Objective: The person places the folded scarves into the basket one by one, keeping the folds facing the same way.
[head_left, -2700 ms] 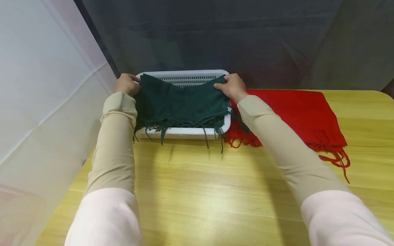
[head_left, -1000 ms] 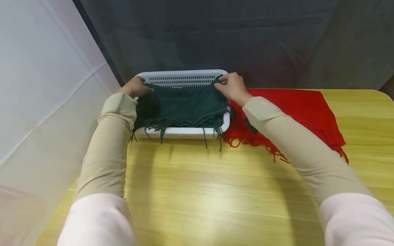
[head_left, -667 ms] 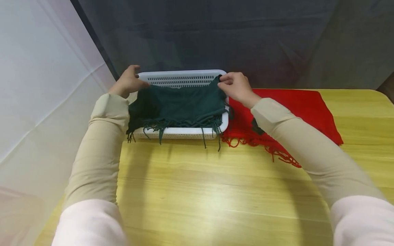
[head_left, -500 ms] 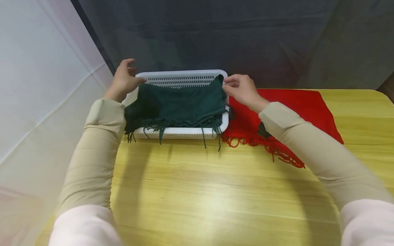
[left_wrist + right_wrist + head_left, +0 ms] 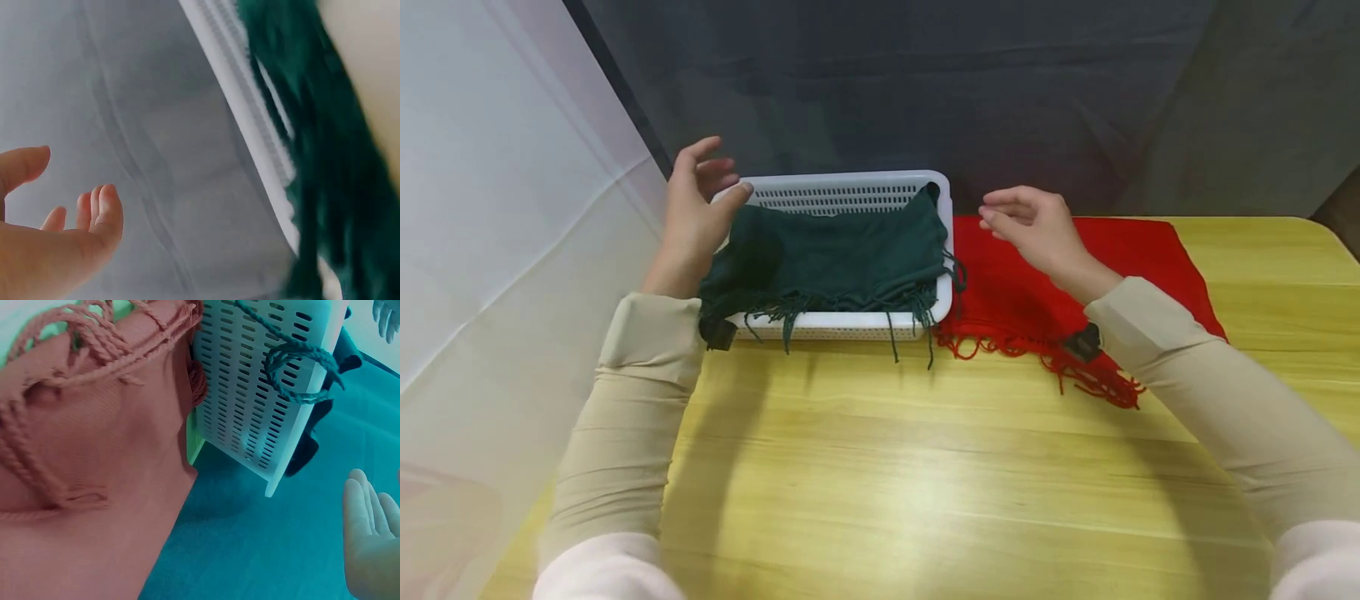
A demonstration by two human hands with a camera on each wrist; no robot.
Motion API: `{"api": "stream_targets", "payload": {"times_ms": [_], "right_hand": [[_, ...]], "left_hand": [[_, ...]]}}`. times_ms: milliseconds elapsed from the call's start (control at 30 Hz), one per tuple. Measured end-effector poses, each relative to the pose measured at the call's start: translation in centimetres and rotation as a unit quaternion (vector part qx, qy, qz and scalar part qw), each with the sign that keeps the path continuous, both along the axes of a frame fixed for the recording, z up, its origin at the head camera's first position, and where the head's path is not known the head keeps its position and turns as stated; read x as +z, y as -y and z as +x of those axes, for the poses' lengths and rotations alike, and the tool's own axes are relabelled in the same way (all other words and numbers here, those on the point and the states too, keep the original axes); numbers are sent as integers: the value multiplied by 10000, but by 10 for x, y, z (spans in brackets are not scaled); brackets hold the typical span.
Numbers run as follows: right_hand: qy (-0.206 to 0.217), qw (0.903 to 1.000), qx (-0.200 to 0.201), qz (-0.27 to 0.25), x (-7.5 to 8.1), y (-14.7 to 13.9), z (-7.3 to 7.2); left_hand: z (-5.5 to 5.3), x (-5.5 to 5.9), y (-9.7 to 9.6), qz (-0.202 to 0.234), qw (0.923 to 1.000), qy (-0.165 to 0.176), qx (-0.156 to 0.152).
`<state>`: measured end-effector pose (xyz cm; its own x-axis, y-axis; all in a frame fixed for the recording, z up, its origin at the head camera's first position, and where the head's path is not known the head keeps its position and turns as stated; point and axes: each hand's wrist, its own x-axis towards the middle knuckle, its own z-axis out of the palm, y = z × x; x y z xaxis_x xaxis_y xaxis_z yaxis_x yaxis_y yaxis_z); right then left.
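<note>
On the table (image 5: 850,467), in head view, green cloth (image 5: 850,254) lies in the basket (image 5: 835,179), fringe (image 5: 793,302) dangling, seemingly because the rim (image 5: 865,319) props it; left hand (image 5: 691,208) and right hand (image 5: 1036,227) hover relaxed, empty (red cloth (image 5: 1003,287) lies beside). Left wrist: fingers bent, off the green cloth. Right wrist: fingers straight, touching nothing.

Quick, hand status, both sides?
Left hand: open, holding nothing, by the white basket's left end.
Right hand: open, fingers loosely bent, holding nothing, near the red cloth.

Dark green cloth (image 5: 842,254), white basket (image 5: 850,320)
</note>
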<state>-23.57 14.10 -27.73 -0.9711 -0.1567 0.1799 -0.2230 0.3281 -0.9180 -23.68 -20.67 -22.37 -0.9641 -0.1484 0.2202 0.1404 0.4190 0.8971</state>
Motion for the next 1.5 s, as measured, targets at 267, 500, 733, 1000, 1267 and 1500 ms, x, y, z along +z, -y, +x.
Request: {"api": "stream_targets", "payload": {"times_ms": [267, 500, 733, 1000, 1267, 1500], "right_hand": [[-232, 9993, -64, -285, 3, -26, 21], [-214, 9982, -70, -549, -8, -59, 36], [-42, 9977, -297, -608, -30, -98, 38], [328, 9928, -431, -1066, -87, -180, 13], [858, 9935, -617, -425, -129, -238, 21], [1107, 9919, -616, -44, -127, -248, 34]], "left_hand": [[20, -16, -20, 1321, 9863, -813, -569], [36, -34, -38, 1149, 9819, -1100, -1029], [59, -47, -48, 695, 9790, -1128, -1550], [79, -56, -64, 671, 9619, -993, -2457], [89, -69, -92, 578, 9369, -718, -3372], [96, -88, -115, 241, 9245, -532, -3767]]}}
